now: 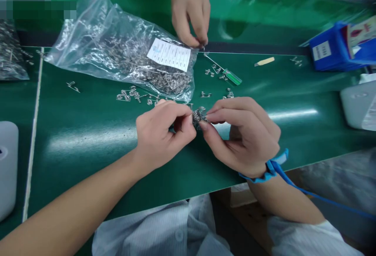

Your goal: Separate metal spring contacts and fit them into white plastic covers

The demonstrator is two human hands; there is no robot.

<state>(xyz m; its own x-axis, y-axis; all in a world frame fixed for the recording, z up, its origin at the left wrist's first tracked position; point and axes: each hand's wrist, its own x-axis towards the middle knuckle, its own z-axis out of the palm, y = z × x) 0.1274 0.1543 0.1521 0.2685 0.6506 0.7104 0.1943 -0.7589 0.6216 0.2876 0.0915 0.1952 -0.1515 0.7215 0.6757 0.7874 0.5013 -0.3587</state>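
Observation:
Between my two hands, just above the green table (96, 177), is a small tangled clump of metal springs (198, 118). My left hand (164, 132) pinches the clump's left side between thumb and forefinger. From the right, my right hand (243, 134), with a blue strap (270, 172) at the wrist, grips the springs with thumb and fingertips. Loose springs (129, 93) lie on the table beyond my left hand. Behind them rests a clear plastic bag (117, 52) full of springs, bearing a white printed label (170, 54).
A co-worker's hand (192, 13) reaches in at the far side beside the bag. A green-handled screwdriver (232, 76), a small cream-handled tool (264, 62) and a blue bin (326, 50) are to the right. Another bag of springs (11, 52) sits at far left.

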